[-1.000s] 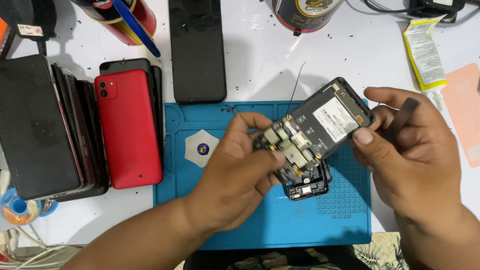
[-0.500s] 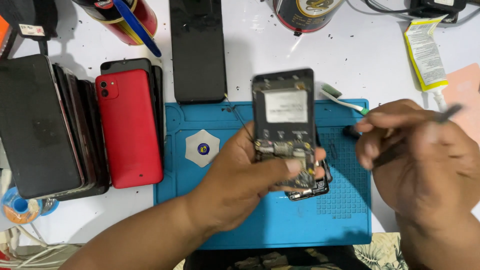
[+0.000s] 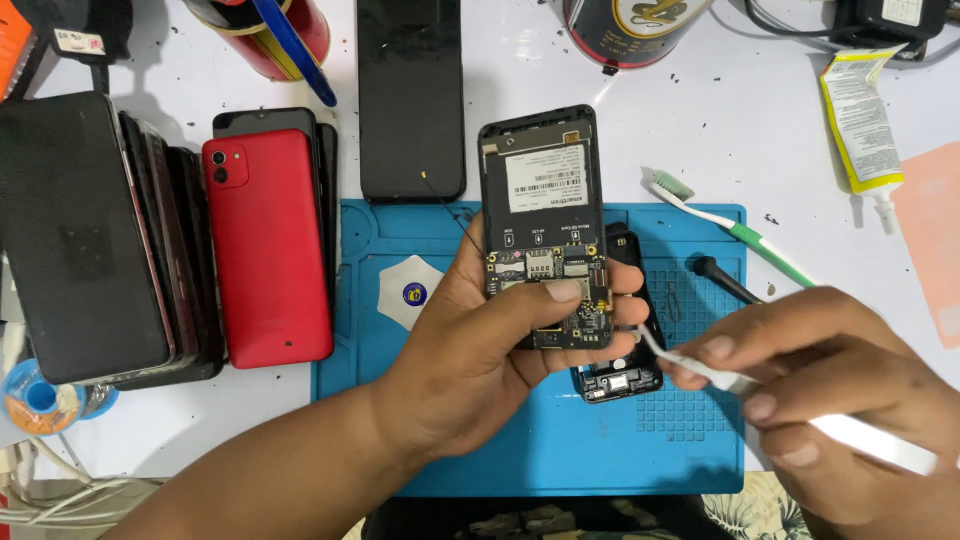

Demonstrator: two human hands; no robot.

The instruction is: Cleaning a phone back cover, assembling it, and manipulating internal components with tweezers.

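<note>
Gripping the opened phone upright over the blue ribbed mat, my left hand wraps its bare green-and-metal board, thumb pressed across. My right hand pinches a smooth white tool, tip touching the phone's lower edge.

The opened phone is above the mat; a phone stack lies left, a toothbrush right.

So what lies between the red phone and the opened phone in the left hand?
Head view: a white triangular pick on the blue mat, between red phone and opened phone.
</note>
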